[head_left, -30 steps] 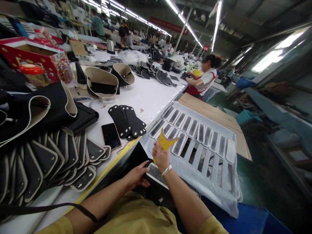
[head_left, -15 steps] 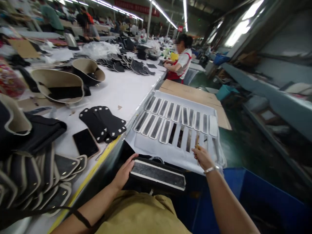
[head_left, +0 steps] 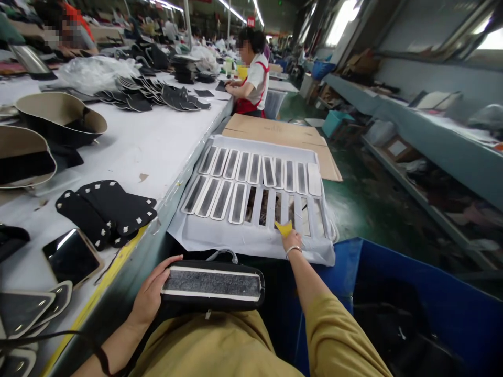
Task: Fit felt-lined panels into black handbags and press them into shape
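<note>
My left hand (head_left: 151, 290) grips the left end of a black bag piece with a grey felt strip and white edging (head_left: 214, 283), which rests on my lap. My right hand (head_left: 291, 241) reaches forward and pinches a small yellow card (head_left: 283, 227) over the near edge of a white tray (head_left: 251, 238). The tray carries rows of grey strips in white frames (head_left: 239, 180); several slots at its near right side show dark and open.
A long white table (head_left: 157, 141) on the left holds black studded pieces (head_left: 106, 209), a phone (head_left: 73, 256), open black bags (head_left: 58, 115) and stacked parts. A blue bin (head_left: 393, 293) sits at lower right. Cardboard (head_left: 275, 133) lies beyond the tray, where another person works.
My right hand went from near my lap out to the tray's near right edge with the yellow card. The view swung right, and the black piece sits further onto my lap.
</note>
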